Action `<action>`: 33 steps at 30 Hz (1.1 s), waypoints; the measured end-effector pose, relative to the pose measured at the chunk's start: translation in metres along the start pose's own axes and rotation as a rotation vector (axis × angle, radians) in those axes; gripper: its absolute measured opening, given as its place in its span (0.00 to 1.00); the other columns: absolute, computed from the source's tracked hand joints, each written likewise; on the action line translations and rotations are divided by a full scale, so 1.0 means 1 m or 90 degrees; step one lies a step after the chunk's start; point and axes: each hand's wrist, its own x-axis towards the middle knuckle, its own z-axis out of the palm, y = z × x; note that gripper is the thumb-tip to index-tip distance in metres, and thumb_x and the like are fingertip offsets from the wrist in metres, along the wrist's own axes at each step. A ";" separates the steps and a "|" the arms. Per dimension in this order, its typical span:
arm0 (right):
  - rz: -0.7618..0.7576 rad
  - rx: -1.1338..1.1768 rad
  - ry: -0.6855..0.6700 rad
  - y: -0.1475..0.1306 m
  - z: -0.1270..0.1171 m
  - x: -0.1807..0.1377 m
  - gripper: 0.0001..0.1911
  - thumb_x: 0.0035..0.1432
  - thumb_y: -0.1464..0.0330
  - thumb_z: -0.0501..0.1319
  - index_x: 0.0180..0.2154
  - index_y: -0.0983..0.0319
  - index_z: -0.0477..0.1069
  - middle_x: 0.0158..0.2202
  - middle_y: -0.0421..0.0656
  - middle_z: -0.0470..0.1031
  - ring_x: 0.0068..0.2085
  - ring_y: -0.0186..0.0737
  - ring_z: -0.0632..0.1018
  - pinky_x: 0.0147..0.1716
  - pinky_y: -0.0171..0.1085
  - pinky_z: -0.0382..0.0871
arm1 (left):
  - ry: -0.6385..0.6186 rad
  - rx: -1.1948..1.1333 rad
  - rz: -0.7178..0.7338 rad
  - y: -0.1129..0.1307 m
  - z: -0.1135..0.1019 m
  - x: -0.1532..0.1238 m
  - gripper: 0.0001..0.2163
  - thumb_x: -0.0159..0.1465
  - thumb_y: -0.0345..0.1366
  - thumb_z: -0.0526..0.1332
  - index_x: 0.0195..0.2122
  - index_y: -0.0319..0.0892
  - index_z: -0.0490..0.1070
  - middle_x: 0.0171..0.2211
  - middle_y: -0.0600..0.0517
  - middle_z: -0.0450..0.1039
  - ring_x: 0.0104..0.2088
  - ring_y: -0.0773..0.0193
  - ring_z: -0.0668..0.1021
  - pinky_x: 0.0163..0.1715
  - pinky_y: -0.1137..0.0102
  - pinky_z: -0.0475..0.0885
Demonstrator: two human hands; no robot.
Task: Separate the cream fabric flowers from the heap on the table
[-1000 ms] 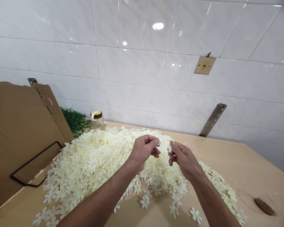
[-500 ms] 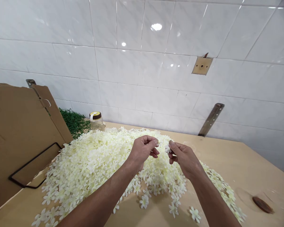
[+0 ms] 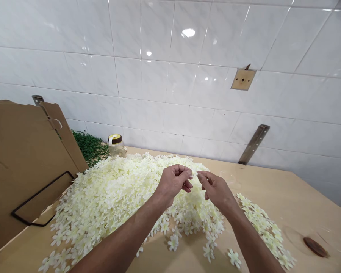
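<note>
Above a big heap of white artificial flowers [image 3: 116,193], my two hands face each other, fingertips a small gap apart. My left hand [image 3: 176,181] is closed in a pinch of thumb and index finger; what lies in the pinch, if anything, is too small to make out. My right hand [image 3: 216,189] also has thumb and index finger drawn together, pointing at the left fingertips. No flower shows clearly in it. Below the hands, a few single flowers [image 3: 173,242] lie apart from the heap on the tan table [image 3: 272,189].
A strip of flowers [image 3: 261,223] runs beside my right forearm. A lidded jar [image 3: 116,145] and green artificial grass [image 3: 90,147] stand behind the heap. Cardboard [image 3: 25,163] with a black wire frame [image 3: 42,191] is at left. A brown oval object [image 3: 315,246] lies at right.
The right hand has moved slightly left, closer to the left fingertips. The white flower that showed in its fingers is no longer visible there. The left hand has hardly moved.
</note>
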 end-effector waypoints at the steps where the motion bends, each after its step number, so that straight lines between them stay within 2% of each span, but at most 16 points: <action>1: -0.005 0.035 -0.012 -0.002 0.001 -0.001 0.26 0.60 0.47 0.59 0.44 0.62 0.75 0.23 0.36 0.65 0.19 0.33 0.66 0.20 0.36 0.61 | -0.002 0.008 0.000 -0.001 0.001 0.000 0.06 0.59 0.34 0.65 0.30 0.37 0.73 0.23 0.51 0.72 0.21 0.67 0.75 0.23 0.71 0.74; 4: -0.011 0.200 -0.078 -0.010 0.002 -0.006 0.26 0.60 0.46 0.58 0.39 0.63 0.75 0.23 0.37 0.63 0.23 0.34 0.65 0.18 0.33 0.58 | -0.006 0.034 0.006 -0.006 0.003 0.000 0.06 0.59 0.35 0.65 0.31 0.37 0.73 0.20 0.51 0.72 0.21 0.67 0.76 0.24 0.71 0.75; 6: -0.013 0.253 -0.113 -0.014 0.002 -0.007 0.25 0.58 0.47 0.61 0.35 0.63 0.75 0.23 0.38 0.63 0.25 0.34 0.64 0.18 0.32 0.59 | -0.013 0.047 0.011 -0.010 0.003 0.000 0.07 0.60 0.36 0.65 0.32 0.37 0.73 0.21 0.51 0.73 0.21 0.66 0.77 0.24 0.70 0.76; 13: -0.025 0.248 -0.074 -0.009 0.001 -0.006 0.20 0.51 0.51 0.70 0.26 0.62 0.74 0.19 0.35 0.61 0.21 0.31 0.62 0.18 0.32 0.60 | -0.014 0.076 0.015 -0.013 0.005 0.000 0.07 0.61 0.36 0.64 0.32 0.37 0.72 0.21 0.50 0.74 0.21 0.65 0.77 0.25 0.69 0.77; 21: -0.018 0.268 -0.096 -0.015 0.001 -0.010 0.23 0.55 0.50 0.66 0.24 0.62 0.70 0.22 0.38 0.66 0.21 0.31 0.65 0.19 0.33 0.61 | -0.059 -0.024 -0.034 -0.005 0.007 -0.004 0.08 0.62 0.36 0.64 0.31 0.37 0.71 0.28 0.48 0.74 0.23 0.66 0.77 0.26 0.68 0.77; 26: -0.016 0.265 -0.076 -0.017 0.003 -0.011 0.25 0.55 0.48 0.64 0.23 0.62 0.70 0.22 0.39 0.67 0.22 0.32 0.66 0.20 0.34 0.62 | -0.080 -0.033 -0.040 -0.004 0.005 -0.004 0.09 0.62 0.38 0.65 0.32 0.36 0.71 0.30 0.46 0.76 0.24 0.66 0.77 0.28 0.68 0.77; 33: 0.006 0.302 -0.053 -0.014 0.003 -0.010 0.24 0.54 0.47 0.65 0.25 0.62 0.70 0.24 0.41 0.69 0.25 0.35 0.69 0.21 0.35 0.66 | -0.068 -0.029 -0.040 -0.002 0.006 -0.006 0.10 0.61 0.39 0.65 0.32 0.37 0.71 0.31 0.45 0.76 0.24 0.66 0.77 0.27 0.68 0.76</action>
